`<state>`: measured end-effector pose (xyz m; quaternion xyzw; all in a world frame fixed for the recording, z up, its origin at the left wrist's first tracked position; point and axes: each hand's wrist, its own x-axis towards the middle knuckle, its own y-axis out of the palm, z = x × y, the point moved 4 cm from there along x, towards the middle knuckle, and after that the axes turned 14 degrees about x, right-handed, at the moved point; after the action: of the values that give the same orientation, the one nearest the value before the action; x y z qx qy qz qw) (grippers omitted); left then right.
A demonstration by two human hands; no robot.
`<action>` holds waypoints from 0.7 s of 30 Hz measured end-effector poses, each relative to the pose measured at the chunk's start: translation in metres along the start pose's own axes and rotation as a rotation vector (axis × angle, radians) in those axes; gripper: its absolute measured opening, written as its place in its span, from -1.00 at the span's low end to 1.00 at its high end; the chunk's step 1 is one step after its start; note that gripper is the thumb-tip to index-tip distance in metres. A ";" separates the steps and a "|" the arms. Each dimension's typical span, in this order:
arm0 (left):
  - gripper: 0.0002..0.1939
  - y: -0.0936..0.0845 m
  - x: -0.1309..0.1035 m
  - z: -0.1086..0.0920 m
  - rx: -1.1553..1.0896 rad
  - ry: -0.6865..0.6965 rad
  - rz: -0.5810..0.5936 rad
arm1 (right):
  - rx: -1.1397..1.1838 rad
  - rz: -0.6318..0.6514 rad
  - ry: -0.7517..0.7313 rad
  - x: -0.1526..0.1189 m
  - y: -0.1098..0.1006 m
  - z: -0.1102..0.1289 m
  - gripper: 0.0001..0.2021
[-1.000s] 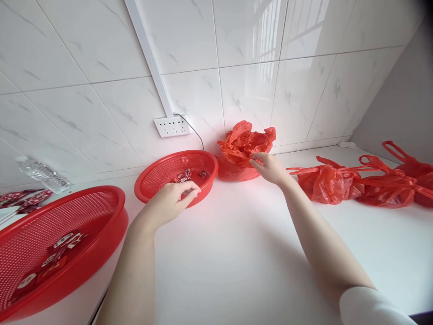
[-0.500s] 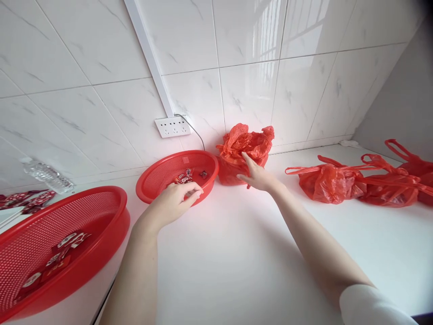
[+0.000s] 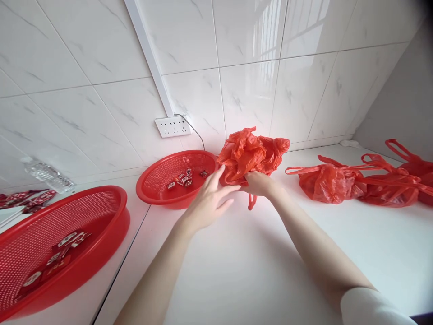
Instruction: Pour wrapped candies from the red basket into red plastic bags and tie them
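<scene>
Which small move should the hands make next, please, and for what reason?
Probably the left hand should gently grip the near edge of the crumpled red bag to steady it. The right hand is partly hidden among the bag's folds, while the left is open beside it, with no grip visible.

The head camera looks down across the counter toward tiled wall.
</scene>
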<state>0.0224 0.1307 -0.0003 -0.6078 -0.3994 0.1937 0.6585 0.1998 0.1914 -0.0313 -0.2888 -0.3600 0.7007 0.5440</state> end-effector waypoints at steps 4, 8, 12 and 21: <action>-0.52 0.032 0.006 -0.011 -0.075 -0.004 0.115 | -0.040 0.056 -0.015 -0.004 0.006 0.009 -0.75; -0.39 0.046 0.011 0.000 -0.222 -0.075 0.125 | -0.002 0.056 -0.049 -0.004 0.010 0.012 -0.61; -0.46 0.018 0.011 0.019 -0.365 -0.134 -0.195 | 0.034 -0.100 -0.049 0.003 0.006 0.004 -0.34; -0.59 -0.044 -0.017 0.036 -1.073 -0.353 -0.265 | 0.325 -0.417 -0.587 -0.017 -0.019 0.030 -0.35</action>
<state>-0.0256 0.1328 0.0350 -0.7598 -0.6182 -0.0212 0.2003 0.1900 0.1715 0.0016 0.0931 -0.4355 0.6760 0.5872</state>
